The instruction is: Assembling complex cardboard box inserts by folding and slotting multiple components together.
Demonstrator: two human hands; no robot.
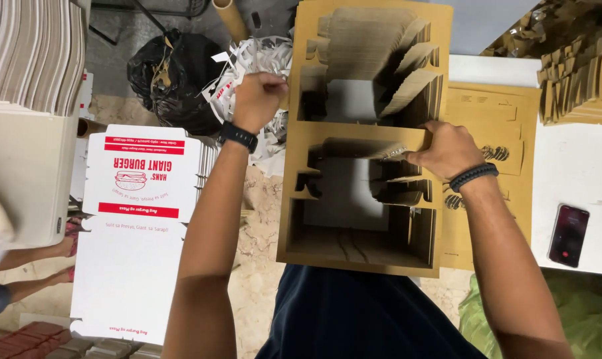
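A white table (580, 166) stood over a gritty concrete floor (261, 252) crowded with flat white printed boxes (138, 219) and a black rubbish bag (171, 73). Across the person's lap lay a thick stack of brown die-cut cardboard (364, 133), its windows showing ragged layered edges. The left hand (258, 100) was fisted at its left rim, what it held hidden, and the right hand (447, 149) pinched the middle bar, near a phone (569, 235).

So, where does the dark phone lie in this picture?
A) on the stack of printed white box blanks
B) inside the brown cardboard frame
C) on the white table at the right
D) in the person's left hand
C: the phone lies flat on the white table, to the right of the right hand that grips the brown cardboard stack.
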